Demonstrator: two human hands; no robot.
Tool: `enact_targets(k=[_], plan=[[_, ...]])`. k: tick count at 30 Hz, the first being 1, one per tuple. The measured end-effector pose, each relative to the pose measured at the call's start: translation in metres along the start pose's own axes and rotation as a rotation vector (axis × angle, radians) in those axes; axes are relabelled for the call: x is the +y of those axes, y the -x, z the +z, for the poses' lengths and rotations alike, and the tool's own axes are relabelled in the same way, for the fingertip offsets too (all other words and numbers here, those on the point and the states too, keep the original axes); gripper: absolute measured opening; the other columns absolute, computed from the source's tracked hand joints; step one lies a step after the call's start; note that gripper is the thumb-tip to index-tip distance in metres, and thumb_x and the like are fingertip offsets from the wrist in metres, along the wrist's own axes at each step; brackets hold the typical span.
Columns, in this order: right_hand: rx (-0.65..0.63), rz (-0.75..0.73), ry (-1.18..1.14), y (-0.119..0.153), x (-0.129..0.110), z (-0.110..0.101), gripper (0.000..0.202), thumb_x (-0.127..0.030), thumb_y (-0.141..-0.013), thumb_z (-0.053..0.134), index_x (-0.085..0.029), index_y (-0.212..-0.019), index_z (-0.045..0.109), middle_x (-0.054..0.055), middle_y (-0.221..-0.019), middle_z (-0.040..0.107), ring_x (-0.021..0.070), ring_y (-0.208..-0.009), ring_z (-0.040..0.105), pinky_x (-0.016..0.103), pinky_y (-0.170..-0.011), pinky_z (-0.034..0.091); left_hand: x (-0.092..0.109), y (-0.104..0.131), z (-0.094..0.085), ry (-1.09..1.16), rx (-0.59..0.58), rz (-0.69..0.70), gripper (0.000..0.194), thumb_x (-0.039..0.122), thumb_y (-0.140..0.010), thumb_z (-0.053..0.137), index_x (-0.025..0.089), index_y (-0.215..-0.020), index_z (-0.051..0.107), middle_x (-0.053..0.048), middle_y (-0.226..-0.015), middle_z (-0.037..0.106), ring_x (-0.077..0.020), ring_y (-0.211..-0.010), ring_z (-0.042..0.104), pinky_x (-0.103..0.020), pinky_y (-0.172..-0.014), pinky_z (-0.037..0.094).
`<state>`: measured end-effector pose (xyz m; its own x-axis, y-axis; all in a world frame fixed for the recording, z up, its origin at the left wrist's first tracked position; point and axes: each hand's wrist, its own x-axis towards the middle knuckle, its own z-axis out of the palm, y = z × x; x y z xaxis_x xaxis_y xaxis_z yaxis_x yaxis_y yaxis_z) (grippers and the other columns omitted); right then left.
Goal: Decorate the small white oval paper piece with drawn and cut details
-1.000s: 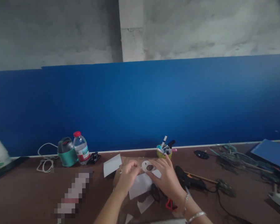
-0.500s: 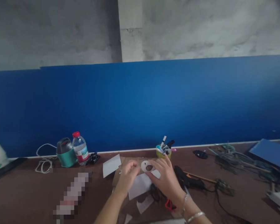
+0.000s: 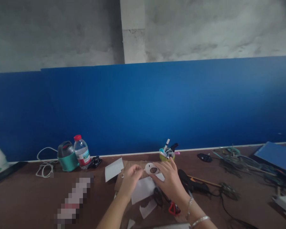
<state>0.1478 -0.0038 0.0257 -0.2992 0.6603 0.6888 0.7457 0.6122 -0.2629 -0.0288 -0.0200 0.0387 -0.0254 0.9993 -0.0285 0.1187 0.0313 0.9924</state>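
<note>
My right hand [image 3: 168, 178] holds a small white rounded piece [image 3: 148, 167] between thumb and fingers; it bears a dark striped oval and a small dark dot. What exactly the piece is, I cannot tell. Just left of it, my left hand [image 3: 132, 178] has its fingertips pinched together, with a thin pale bit running from them towards the piece. Whatever lies inside that pinch is too small to make out. Below both hands lie a white paper sheet [image 3: 143, 191] and a torn paper scrap [image 3: 147, 209] on brown cardboard [image 3: 128, 164].
Red-handled scissors [image 3: 173, 209] and a black glue gun [image 3: 193, 185] lie on the right. Behind stands a pen cup [image 3: 167, 157]. A bottle [image 3: 82, 153], a teal container [image 3: 68, 161] and a white cable [image 3: 44, 168] are at left. Tangled cords [image 3: 243, 162] lie far right.
The white piece has turned slightly in my right hand, its striped oval shifting a little right and up. My left hand has barely moved.
</note>
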Motion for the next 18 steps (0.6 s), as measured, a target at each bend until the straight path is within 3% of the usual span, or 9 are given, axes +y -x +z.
enact_targets(k=[18], plan=[[0.026, -0.003, -0.041, -0.0007, -0.0086, -0.0039, 0.022, -0.033, -0.080, 0.060, -0.026, -0.100, 0.061, 0.002, -0.093, 0.069, 0.0224, -0.090, 0.061, 0.053, -0.103, 0.025, -0.0033, -0.0020, 0.0022, 0.141, -0.060, -0.003, 0.020, 0.038, -0.068, 0.057, 0.019, -0.066, 0.049, 0.007, -0.055, 0.038, -0.0104, -0.054, 0.035, -0.022, -0.052, 0.027]])
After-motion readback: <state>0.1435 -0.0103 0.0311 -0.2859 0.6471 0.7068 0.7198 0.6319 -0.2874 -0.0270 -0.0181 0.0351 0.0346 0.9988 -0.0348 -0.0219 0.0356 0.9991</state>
